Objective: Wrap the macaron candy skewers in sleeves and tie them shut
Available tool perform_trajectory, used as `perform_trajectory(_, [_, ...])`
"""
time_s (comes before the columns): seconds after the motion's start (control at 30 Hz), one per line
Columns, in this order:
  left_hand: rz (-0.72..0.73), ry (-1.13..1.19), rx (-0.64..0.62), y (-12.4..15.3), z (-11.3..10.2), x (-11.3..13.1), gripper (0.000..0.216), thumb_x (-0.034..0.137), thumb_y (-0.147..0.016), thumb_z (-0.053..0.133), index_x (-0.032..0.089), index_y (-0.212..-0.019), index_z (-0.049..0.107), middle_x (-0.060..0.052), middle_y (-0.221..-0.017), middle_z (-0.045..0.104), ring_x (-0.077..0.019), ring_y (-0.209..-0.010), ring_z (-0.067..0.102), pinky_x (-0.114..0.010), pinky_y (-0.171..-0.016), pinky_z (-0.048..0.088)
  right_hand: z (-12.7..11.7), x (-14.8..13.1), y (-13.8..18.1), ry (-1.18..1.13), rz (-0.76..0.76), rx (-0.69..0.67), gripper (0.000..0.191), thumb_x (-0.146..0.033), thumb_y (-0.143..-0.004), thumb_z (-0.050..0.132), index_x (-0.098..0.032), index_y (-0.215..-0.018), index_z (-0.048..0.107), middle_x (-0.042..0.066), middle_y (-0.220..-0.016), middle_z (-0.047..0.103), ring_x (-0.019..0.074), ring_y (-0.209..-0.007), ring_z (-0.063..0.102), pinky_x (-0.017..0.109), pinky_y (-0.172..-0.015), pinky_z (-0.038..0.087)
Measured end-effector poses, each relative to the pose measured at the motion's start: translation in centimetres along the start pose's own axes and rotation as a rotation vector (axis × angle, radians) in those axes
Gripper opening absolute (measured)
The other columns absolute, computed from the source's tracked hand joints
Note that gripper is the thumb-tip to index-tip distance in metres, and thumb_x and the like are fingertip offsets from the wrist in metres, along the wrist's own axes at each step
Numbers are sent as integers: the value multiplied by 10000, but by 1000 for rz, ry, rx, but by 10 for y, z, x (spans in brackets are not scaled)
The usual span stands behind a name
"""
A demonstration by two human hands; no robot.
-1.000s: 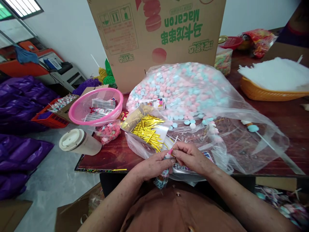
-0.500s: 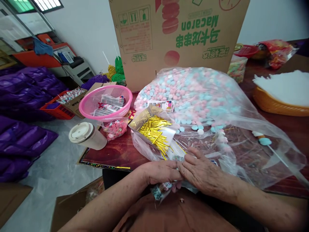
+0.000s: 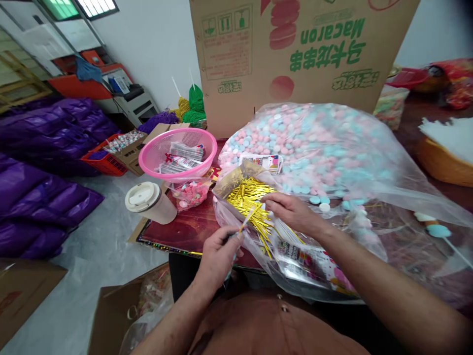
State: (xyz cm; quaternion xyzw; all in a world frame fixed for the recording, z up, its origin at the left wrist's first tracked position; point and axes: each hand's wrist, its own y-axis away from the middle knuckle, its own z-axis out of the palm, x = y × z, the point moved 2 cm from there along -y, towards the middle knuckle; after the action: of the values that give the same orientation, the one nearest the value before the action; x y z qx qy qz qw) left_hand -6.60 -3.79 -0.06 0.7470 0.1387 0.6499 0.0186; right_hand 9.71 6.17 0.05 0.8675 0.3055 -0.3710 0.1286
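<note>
My left hand is closed round a wrapped marshmallow skewer, most of it hidden in the fist; a pale stick pokes up past the thumb. Gold twist ties lie heaped in an open foil-lined bag ahead of it. At the right edge of this heap, my right hand pinches thumb and forefinger together on a twist tie, partly hidden by the fingers. Below the right wrist lie printed clear wrappers, with white sticks beside the ties.
A big clear bag of pink, blue and white marshmallows fills the table's middle. Left stand a pink basket of packets, a lidded cup and a small candy bag. Behind rises a carton. A loose marshmallow skewer lies right.
My hands were together at the table's front edge over the wrapped skewer. They have parted: the left moved up with the skewer, the right reached forward to the twist ties. The view shifted left.
</note>
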Motion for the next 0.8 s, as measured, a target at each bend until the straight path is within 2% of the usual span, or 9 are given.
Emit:
perform_trajectory(0.03, [-144, 163, 50, -2, -2, -3, 179, 325, -689, 627, 182, -792, 595, -1, -595, 586, -119, -457, 526, -200, -395, 360, 3, 4, -13, 210, -65, 75, 246, -200, -856, 373, -153, -815, 612, 82, -848, 611, 162, -787, 533, 275, -688, 404])
perform_trajectory(0.1, [-317, 405, 84, -5, -3, -7, 234, 315, -621, 666, 177, -780, 564, 11, -613, 594, -114, -408, 523, -185, -336, 327, 14, 12, -33, 440, -140, 111, 162, -139, -782, 487, -138, -757, 646, 113, -857, 608, 209, -878, 498, 311, -737, 371])
perform_trajectory(0.2, [-380, 557, 75, -9, -2, -8, 261, 278, -578, 687, 169, -771, 549, 6, -650, 616, -125, -418, 551, -199, -338, 371, 20, 20, -43, 489, -171, 105, 186, -134, -779, 509, -133, -650, 643, 121, -806, 606, 232, -885, 469, 343, -747, 334])
perform_trajectory(0.33, [-401, 617, 47, -12, 4, -8, 275, 267, -560, 698, 154, -769, 558, -8, -671, 630, -112, -415, 548, -184, -332, 363, 2, 21, -29, 464, -161, 179, 229, -184, -838, 463, -159, -697, 641, 89, -917, 614, 221, -915, 460, 331, -743, 323])
perform_trajectory(0.43, [-413, 625, 32, -15, 13, -7, 273, 265, -559, 691, 144, -772, 571, -10, -665, 630, -102, -410, 538, -184, -339, 366, -3, 8, -2, 219, -120, 176, 268, -215, -869, 407, -159, -695, 603, 36, -693, 578, 145, -689, 488, 253, -622, 350])
perform_trajectory(0.5, [-407, 623, 35, -17, 22, -7, 259, 256, -563, 675, 144, -776, 578, 0, -611, 614, -104, -402, 529, -192, -347, 371, 6, -6, 18, -64, -71, 109, 285, -272, -883, 383, -166, -700, 574, -6, -595, 516, 109, -566, 454, 215, -534, 337])
perform_trajectory(0.6, [-424, 603, 26, -16, 37, -11, 241, 240, -571, 650, 149, -785, 587, 33, -487, 544, -103, -369, 488, -195, -338, 357, 26, -21, 41, -412, 74, 24, 338, -362, -874, 392, -169, -623, 511, -27, -541, 470, 90, -509, 419, 201, -492, 319])
perform_trajectory(0.8, [-359, 500, -45, -3, 56, -22, 123, 236, -623, 585, 142, -702, 582, 46, -458, 478, -60, -342, 394, -162, -314, 269, 43, -15, 49, -714, 307, -68, 419, -498, -834, 414, -190, -550, 414, -62, -386, 385, 68, -372, 310, 199, -413, 250])
